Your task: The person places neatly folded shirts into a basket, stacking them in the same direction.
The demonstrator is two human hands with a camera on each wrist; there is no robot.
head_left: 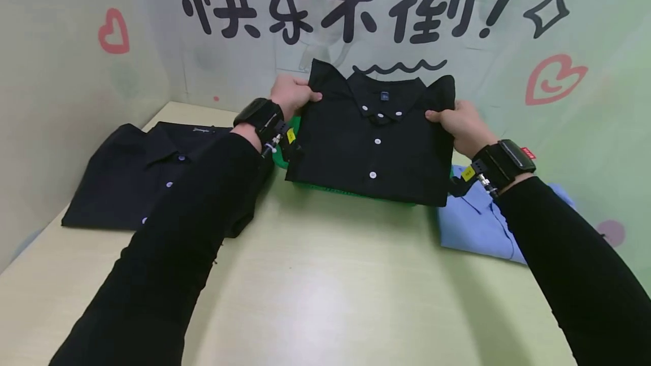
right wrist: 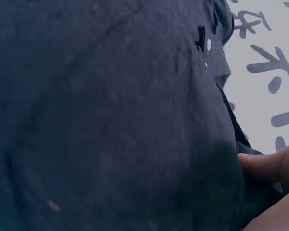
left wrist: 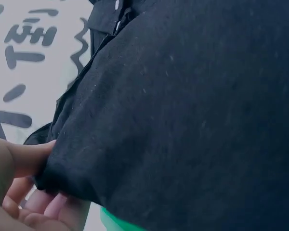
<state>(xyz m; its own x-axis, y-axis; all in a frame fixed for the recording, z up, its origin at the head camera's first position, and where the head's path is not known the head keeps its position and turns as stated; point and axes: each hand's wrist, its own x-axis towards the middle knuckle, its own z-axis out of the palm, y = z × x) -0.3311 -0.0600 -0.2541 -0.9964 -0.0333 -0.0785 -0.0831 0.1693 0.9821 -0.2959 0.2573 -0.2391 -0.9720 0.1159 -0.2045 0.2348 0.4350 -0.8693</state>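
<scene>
A folded black button-up shirt (head_left: pixel 346 146) with white buttons hangs between my two hands in the head view, collar at the top. My left hand (head_left: pixel 294 95) pinches its left side near the shoulder, thumb in front. On the opposite side my right hand (head_left: pixel 464 124) grips the edge, thumb on the front face. In the left wrist view the left thumb (left wrist: pixel 31 156) presses on the cloth, with fingers behind it. The right thumb (right wrist: pixel 262 166) does likewise in the right wrist view. Behind the shirt, a green container (head_left: pixel 280 158) is mostly hidden.
Another folded black shirt (head_left: pixel 122 177) lies on the table (head_left: pixel 305 298) at the left, partly under my left arm. A folded light blue shirt (head_left: pixel 470 225) lies at the right, partly covered by my right arm. A printed wall (head_left: pixel 315 16) stands behind the table.
</scene>
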